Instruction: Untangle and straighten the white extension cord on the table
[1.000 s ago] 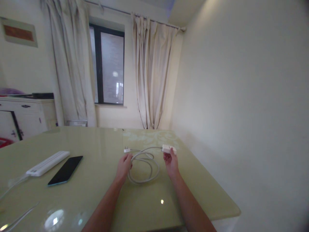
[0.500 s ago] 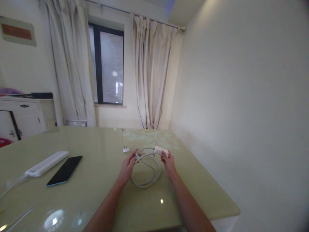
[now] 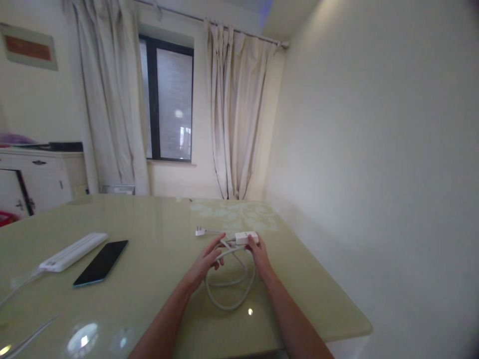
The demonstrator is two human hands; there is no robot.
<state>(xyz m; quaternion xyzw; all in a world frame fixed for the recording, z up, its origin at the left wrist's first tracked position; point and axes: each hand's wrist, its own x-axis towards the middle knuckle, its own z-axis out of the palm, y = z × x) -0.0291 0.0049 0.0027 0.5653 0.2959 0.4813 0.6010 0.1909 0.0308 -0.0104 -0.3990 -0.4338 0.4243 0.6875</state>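
A small white socket block (image 3: 246,237) with a looped white cable (image 3: 229,294) lies over the glossy green table (image 3: 157,279). My right hand (image 3: 258,257) grips the block from below. My left hand (image 3: 207,259) pinches the cable close beside it, so both hands nearly touch. The cable's white plug (image 3: 199,231) rests on the table just left of and beyond my hands. The loop hangs down toward me between my forearms.
A black phone (image 3: 101,269) and a long white power strip (image 3: 73,252) lie at the left, with thin cables near the left front edge. A white cabinet (image 3: 35,179) stands at far left, curtains and a window behind, and a wall at the right.
My hands have come together, the right one carrying the block leftward. The cable loop has been drawn nearer to me and hangs longer. The plug stays on the table.
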